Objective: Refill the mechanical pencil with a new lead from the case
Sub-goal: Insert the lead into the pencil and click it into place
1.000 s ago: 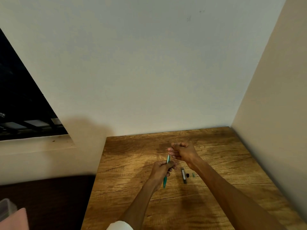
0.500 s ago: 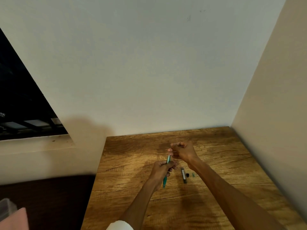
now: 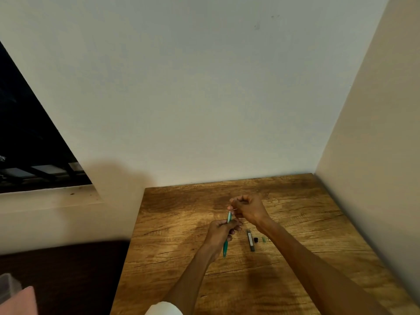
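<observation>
My left hand [image 3: 221, 230] grips a green mechanical pencil [image 3: 226, 244] around its middle, held upright and slightly tilted, tip toward me and open rear end pointing away. My right hand [image 3: 248, 208] hovers just above that rear end, fingers pinched on a thin lead [image 3: 234, 209] that is barely visible beside the pencil's top. The dark lead case [image 3: 250, 240] lies flat on the wooden table [image 3: 306, 223], to the right of my left hand. Next to it lie a small black cap [image 3: 256, 239] and a small green piece [image 3: 263, 239].
The table fits into a corner, with a white wall behind it and a beige wall [image 3: 368, 133] close on the right. Its left edge drops to a dark floor. A dark window [image 3: 25, 137] is at far left, and a pink object [image 3: 16, 301] at bottom left.
My right hand has shifted slightly, keeping the lead at the pencil's rear end. My left hand and the pencil have stayed in place.
</observation>
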`<state>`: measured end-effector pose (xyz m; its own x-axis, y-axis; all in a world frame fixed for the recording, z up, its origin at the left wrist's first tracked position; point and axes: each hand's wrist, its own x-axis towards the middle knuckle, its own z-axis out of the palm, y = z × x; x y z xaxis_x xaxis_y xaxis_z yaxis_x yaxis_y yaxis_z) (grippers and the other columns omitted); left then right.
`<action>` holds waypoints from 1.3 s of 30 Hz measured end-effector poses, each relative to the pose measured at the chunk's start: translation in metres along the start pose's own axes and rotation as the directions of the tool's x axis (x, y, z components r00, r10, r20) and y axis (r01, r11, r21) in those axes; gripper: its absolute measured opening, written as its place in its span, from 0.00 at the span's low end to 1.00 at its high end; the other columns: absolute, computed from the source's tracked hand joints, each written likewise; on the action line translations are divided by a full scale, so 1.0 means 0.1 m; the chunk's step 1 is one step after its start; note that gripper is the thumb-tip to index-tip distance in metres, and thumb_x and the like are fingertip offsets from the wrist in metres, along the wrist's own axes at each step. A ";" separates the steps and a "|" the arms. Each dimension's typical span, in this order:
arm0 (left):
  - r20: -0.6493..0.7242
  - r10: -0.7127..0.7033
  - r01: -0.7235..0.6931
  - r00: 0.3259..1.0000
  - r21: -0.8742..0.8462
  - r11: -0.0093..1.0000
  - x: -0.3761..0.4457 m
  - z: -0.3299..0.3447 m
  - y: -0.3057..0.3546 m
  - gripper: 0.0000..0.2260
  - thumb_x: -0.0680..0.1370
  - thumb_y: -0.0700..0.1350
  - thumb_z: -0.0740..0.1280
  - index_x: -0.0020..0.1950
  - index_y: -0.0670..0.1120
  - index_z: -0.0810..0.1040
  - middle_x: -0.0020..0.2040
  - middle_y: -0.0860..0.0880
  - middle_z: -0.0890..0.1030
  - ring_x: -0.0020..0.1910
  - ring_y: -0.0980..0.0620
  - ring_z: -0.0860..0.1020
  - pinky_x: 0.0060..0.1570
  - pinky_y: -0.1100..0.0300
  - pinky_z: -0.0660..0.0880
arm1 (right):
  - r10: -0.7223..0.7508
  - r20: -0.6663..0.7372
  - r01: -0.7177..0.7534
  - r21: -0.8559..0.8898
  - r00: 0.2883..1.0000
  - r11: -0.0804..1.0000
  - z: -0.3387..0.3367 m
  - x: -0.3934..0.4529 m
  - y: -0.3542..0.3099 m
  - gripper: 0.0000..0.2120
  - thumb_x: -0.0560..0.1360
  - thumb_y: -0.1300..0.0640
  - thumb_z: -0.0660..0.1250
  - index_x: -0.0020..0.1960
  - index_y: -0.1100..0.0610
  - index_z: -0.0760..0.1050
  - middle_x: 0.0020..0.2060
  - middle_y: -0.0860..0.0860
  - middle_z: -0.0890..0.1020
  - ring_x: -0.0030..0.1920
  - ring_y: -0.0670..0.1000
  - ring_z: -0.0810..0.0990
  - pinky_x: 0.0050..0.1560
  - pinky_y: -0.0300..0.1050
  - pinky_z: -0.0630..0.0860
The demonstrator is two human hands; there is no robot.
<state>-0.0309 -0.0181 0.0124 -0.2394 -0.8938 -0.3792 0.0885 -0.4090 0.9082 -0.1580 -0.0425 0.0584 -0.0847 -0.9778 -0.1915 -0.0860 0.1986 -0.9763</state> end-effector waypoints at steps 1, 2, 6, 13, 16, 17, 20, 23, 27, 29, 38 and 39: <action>-0.003 -0.003 0.003 1.000 -0.001 1.000 0.00 0.00 0.00 0.08 0.77 0.43 0.68 0.43 0.40 0.85 0.35 0.48 0.83 0.29 0.59 0.72 0.27 0.66 0.65 | -0.004 0.005 0.005 -0.007 1.000 1.000 0.00 0.00 0.00 0.05 0.78 0.62 0.66 0.48 0.63 0.80 0.38 0.56 0.85 0.32 0.48 0.81 0.34 0.41 0.81; -0.007 -0.005 0.005 1.000 -0.004 1.000 0.00 0.00 0.01 0.08 0.77 0.43 0.68 0.43 0.40 0.85 0.35 0.48 0.83 0.29 0.59 0.73 0.27 0.66 0.65 | -0.011 0.009 0.011 -0.017 1.000 1.000 0.00 0.00 0.01 0.05 0.78 0.62 0.66 0.47 0.62 0.80 0.38 0.57 0.85 0.32 0.48 0.82 0.35 0.43 0.81; -0.004 -0.014 0.014 1.000 -0.048 0.999 0.01 -0.01 0.01 0.08 0.77 0.41 0.68 0.45 0.39 0.84 0.34 0.47 0.83 0.28 0.59 0.73 0.25 0.67 0.66 | -0.051 0.033 0.053 -0.078 0.998 0.995 0.01 -0.02 0.01 0.06 0.77 0.61 0.67 0.45 0.61 0.81 0.38 0.57 0.85 0.33 0.51 0.81 0.31 0.45 0.78; -0.027 -0.016 0.012 1.000 -0.112 0.994 0.02 0.01 0.03 0.10 0.77 0.42 0.69 0.37 0.43 0.85 0.33 0.47 0.83 0.28 0.57 0.73 0.24 0.66 0.65 | -0.084 0.106 0.100 -0.158 0.991 0.982 0.01 -0.05 0.01 0.07 0.76 0.61 0.68 0.46 0.67 0.81 0.33 0.57 0.82 0.30 0.52 0.79 0.29 0.42 0.76; -0.033 -0.021 0.017 0.999 -0.116 0.993 0.04 0.00 0.02 0.12 0.77 0.41 0.68 0.34 0.45 0.85 0.33 0.47 0.83 0.30 0.56 0.73 0.26 0.64 0.64 | -0.093 0.119 0.112 -0.159 0.989 0.981 0.01 -0.05 0.02 0.08 0.76 0.61 0.69 0.47 0.67 0.81 0.34 0.57 0.82 0.33 0.53 0.79 0.32 0.42 0.76; -0.034 -0.024 0.019 0.999 -0.117 0.993 0.04 0.00 0.02 0.13 0.77 0.41 0.68 0.34 0.45 0.85 0.33 0.46 0.84 0.30 0.56 0.73 0.26 0.64 0.64 | -0.096 0.121 0.114 -0.158 0.988 0.981 0.01 -0.05 0.02 0.08 0.76 0.61 0.69 0.47 0.67 0.81 0.34 0.57 0.82 0.33 0.53 0.79 0.32 0.43 0.76; -0.039 -0.034 0.029 0.999 -0.114 0.993 0.04 0.01 0.02 0.11 0.77 0.40 0.67 0.37 0.43 0.85 0.33 0.46 0.84 0.29 0.57 0.73 0.24 0.66 0.64 | -0.104 0.125 0.123 -0.161 0.987 0.979 0.00 -0.04 0.03 0.08 0.76 0.61 0.69 0.47 0.67 0.81 0.34 0.57 0.82 0.33 0.54 0.79 0.32 0.44 0.77; -0.044 -0.043 0.037 0.998 -0.122 0.992 0.05 0.01 0.02 0.10 0.77 0.39 0.67 0.38 0.42 0.84 0.33 0.46 0.84 0.28 0.58 0.73 0.23 0.66 0.64 | -0.104 0.132 0.126 -0.169 0.986 0.977 0.00 -0.03 0.04 0.07 0.76 0.61 0.69 0.46 0.65 0.81 0.34 0.56 0.82 0.34 0.53 0.80 0.33 0.43 0.77; -0.042 -0.047 0.041 0.998 -0.129 0.991 0.06 0.01 0.03 0.10 0.77 0.39 0.67 0.39 0.41 0.84 0.33 0.46 0.83 0.27 0.58 0.72 0.23 0.67 0.64 | -0.106 0.148 0.129 -0.152 0.983 0.980 -0.01 -0.03 0.04 0.08 0.76 0.61 0.69 0.46 0.67 0.81 0.35 0.57 0.82 0.35 0.56 0.80 0.34 0.45 0.78; -0.041 -0.048 0.043 0.998 -0.122 0.992 0.06 0.02 0.03 0.09 0.77 0.39 0.66 0.39 0.41 0.84 0.33 0.46 0.83 0.27 0.58 0.72 0.23 0.67 0.64 | -0.101 0.150 0.125 -0.157 0.983 0.980 -0.02 -0.02 0.05 0.07 0.76 0.61 0.69 0.47 0.65 0.82 0.35 0.56 0.82 0.35 0.53 0.80 0.35 0.45 0.78; -0.039 -0.058 0.053 0.998 -0.114 0.992 0.08 0.03 0.04 0.07 0.77 0.38 0.66 0.42 0.40 0.84 0.32 0.46 0.84 0.27 0.57 0.72 0.24 0.66 0.64 | -0.093 0.170 0.120 -0.155 0.981 0.981 -0.07 0.00 0.07 0.07 0.76 0.60 0.69 0.47 0.64 0.82 0.38 0.59 0.83 0.36 0.52 0.81 0.39 0.47 0.79; -0.039 -0.057 0.052 0.998 -0.118 0.992 0.08 0.03 0.04 0.08 0.77 0.38 0.66 0.41 0.40 0.84 0.32 0.46 0.84 0.27 0.57 0.72 0.24 0.66 0.64 | -0.092 0.168 0.119 -0.155 0.981 0.981 -0.07 0.00 0.07 0.07 0.76 0.59 0.69 0.47 0.63 0.82 0.38 0.59 0.83 0.37 0.52 0.81 0.40 0.48 0.79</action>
<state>-0.0351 -0.0265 0.0134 -0.2057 -0.8757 -0.4368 0.1899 -0.4736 0.8600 -0.1655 -0.0409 0.0519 0.0919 -0.9891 -0.1148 -0.2479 0.0889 -0.9647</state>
